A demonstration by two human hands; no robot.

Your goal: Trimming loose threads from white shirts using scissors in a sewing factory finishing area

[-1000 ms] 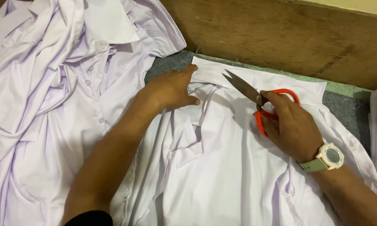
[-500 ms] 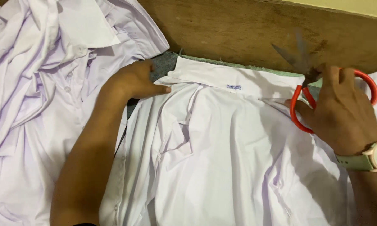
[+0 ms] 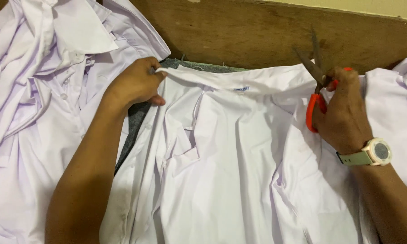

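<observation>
A white shirt lies spread in front of me, its collar stretched flat along the far side with a small label at its middle. My left hand pinches the left tip of that collar. My right hand, with a pale watch on the wrist, holds orange-handled scissors at the collar's right end. The scissor blades are parted and point up and away, toward the wooden board.
A heap of several white shirts fills the left side. Another white garment lies at the right edge. A brown wooden board runs along the back. Grey cloth shows under the shirt near my left wrist.
My right hand has carried the scissors from over the shirt out to the collar's right end. My left hand slid left along the collar to its tip, and the collar is now pulled straight.
</observation>
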